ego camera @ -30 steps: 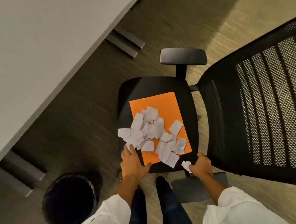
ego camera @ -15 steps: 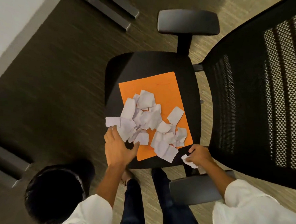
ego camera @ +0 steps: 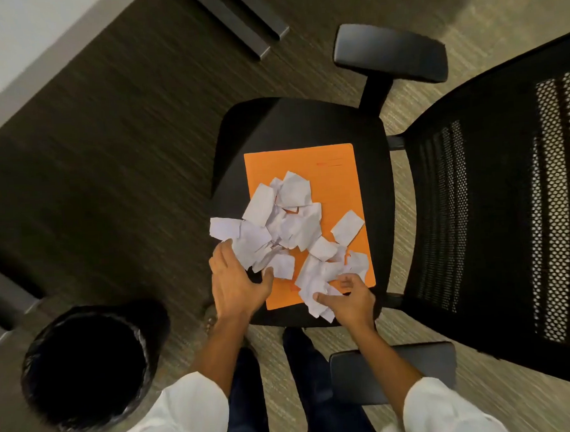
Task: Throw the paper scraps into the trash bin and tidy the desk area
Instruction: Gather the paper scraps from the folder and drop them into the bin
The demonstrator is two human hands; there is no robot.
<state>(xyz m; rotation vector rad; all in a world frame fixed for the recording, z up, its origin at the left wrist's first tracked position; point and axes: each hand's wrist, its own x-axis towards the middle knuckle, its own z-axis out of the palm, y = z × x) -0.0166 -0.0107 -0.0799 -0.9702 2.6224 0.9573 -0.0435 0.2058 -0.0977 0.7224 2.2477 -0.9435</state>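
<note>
The left hand [ego camera: 236, 282] lies flat with fingers spread at the near left edge of the heap of torn white paper scraps [ego camera: 288, 235], its fingertips touching the leftmost pieces and its thumb reaching toward a scrap beside it; it grips nothing that can be seen. The right hand [ego camera: 349, 298] curls over the near right part of the heap, fingers bent around several crumpled scraps, though how much paper is under the palm is hidden. The scraps lie piled on a flat orange paper folder [ego camera: 328, 177], some spilling past its left and near edges onto the black seat of the office chair [ego camera: 292, 126]. The chair's mesh backrest to the right is cut off by the frame edge, and one armrest is partly covered by the right forearm. Near left on the floor, just beside the left white sleeve [ego camera: 185, 416], stands the round trash bin with a black liner [ego camera: 87, 368]; its inside is too dark to make out. Far left, only a pale corner of the desk [ego camera: 20, 34] shows.
</note>
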